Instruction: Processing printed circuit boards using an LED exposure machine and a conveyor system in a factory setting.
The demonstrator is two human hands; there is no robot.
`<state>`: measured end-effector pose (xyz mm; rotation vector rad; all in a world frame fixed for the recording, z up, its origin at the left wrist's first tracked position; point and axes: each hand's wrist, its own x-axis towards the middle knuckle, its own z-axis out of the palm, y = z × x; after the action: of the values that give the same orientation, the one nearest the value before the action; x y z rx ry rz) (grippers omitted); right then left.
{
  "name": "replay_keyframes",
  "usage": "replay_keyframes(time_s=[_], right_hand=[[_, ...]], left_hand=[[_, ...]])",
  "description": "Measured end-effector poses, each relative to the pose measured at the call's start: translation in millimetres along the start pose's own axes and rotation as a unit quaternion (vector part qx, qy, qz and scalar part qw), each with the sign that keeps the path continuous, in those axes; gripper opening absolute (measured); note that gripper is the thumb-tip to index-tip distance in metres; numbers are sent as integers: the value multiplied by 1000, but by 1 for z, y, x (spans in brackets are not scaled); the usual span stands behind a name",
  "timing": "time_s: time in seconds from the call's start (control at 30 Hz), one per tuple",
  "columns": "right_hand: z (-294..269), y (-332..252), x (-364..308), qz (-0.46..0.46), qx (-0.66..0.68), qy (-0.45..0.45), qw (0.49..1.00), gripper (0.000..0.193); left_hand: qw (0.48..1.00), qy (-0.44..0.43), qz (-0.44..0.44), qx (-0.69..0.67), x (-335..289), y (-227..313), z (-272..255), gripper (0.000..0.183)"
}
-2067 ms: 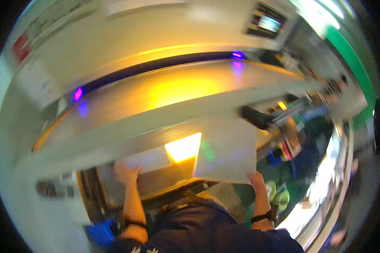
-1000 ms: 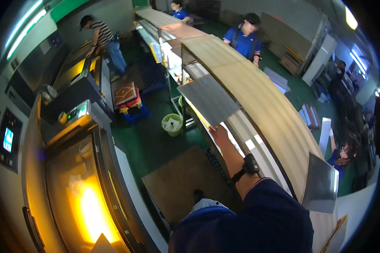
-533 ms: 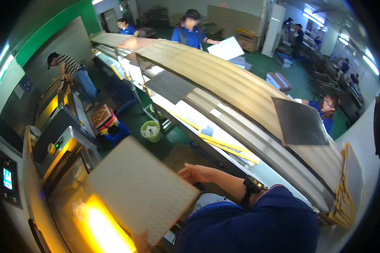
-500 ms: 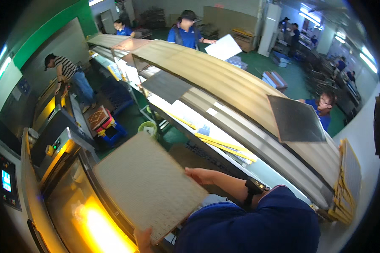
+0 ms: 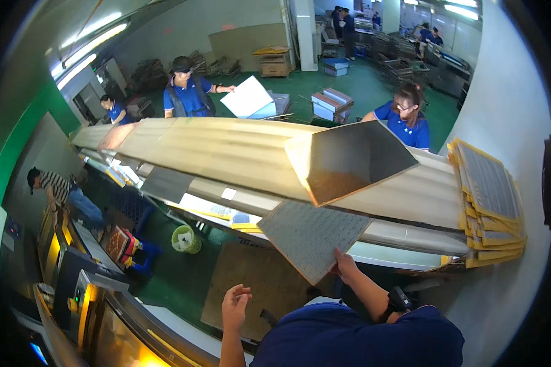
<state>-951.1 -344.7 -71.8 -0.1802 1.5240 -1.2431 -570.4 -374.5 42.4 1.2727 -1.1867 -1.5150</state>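
Note:
A thin grey square panel with rows of fine marks (image 5: 312, 235) reaches from in front of me over the near edge of the lower conveyor (image 5: 404, 232). My right hand (image 5: 345, 266) grips its near right edge, thumb on top. Whether the far edge rests on the lower belt or is just above it, I cannot tell. My left hand (image 5: 236, 306) is raised off to the left of the panel, fingers loosely bent and apart, with nothing in it. Above the panel, a dark square board (image 5: 358, 162) lies tilted on the upper conveyor (image 5: 226, 150).
Yellow-edged frames (image 5: 490, 202) are stacked at the conveyor's right end by the wall. A machine with a glowing yellow window (image 5: 125, 336) stands at lower left, a green bin (image 5: 185, 239) beyond it. Across the conveyor, one person (image 5: 193, 92) holds a white sheet; another (image 5: 404, 119) faces the belt.
My view has swung right, away from the glowing machine. The grey panel has moved from beside that machine to the conveyor. My left hand has let go of it; my right still holds it.

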Motion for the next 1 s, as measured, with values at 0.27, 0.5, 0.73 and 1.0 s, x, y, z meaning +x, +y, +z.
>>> replay_keyframes(time_s=[0.27,0.5,0.73,1.0], right_hand=[[-35,-114,-9,84,-362,-316,873,59],[-54,-185,-84,-152,-48,-361,919,60],[-81,-165,-95,-142,-149,-309,928,30],[8,-178,-81,-42,-134,-385,912,39]], left_hand=[[827,-116,436,336,93,123,173,42],[670,-192,514,500,93,145,275,57],[777,-106,494,376,83,199,238,50],[959,-131,-40,-250,73,83,81,72]])
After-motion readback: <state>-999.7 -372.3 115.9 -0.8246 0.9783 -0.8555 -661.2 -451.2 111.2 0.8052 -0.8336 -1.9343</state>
